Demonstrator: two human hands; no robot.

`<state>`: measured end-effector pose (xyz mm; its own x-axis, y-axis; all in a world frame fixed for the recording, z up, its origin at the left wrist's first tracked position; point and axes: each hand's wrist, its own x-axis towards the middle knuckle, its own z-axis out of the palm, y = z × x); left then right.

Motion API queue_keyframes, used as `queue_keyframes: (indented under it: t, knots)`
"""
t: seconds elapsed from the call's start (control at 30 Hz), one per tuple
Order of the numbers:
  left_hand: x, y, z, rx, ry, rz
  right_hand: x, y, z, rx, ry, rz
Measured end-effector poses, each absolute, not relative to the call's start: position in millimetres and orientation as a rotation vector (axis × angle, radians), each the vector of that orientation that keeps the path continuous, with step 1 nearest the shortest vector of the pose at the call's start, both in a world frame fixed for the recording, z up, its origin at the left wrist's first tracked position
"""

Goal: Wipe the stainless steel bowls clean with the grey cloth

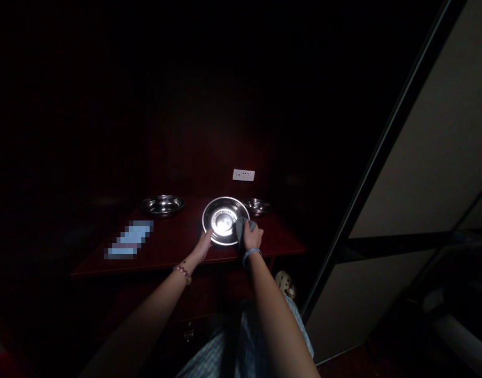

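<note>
A shiny round steel bowl [224, 223] is held up, tilted toward me, over the front of a dark red desk [178, 247]. My left hand [203, 245] grips its lower left rim, thumb on the inner side and fingers hidden behind. In my right hand [252, 236] is a dark grey cloth [241, 231], pressed at the bowl's right rim. To the left, a wide steel basin [163, 206] rests on the desk. Behind the held bowl on the right sit smaller steel bowls [257, 207], apparently stacked.
A blurred-out light blue rectangle [131, 239] lies on the desk's left side. On the back wall is a white socket plate [243, 175]. A pale sliding panel [426, 136] rises at the right. Below the desk edge, a light perforated shoe [285, 283] shows. The surroundings are very dark.
</note>
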<state>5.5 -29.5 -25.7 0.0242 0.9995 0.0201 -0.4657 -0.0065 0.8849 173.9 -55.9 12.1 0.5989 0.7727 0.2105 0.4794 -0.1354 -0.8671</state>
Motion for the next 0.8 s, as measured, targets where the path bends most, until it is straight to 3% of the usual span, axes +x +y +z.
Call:
queue_keyframes:
  t: [0.23, 0.4, 0.8]
  knots:
    - [7, -35, -18, 0.789, 0.923, 1.414, 170, -63, 25, -1.36, -0.916, -0.037]
    - [6, -34, -18, 0.831, 0.918, 1.386, 164, -68, 27, -1.154, -1.183, -0.187]
    - [6, -35, -22, 0.891, 0.87, 1.34, 154, -70, 16, -1.647, -1.796, -0.199]
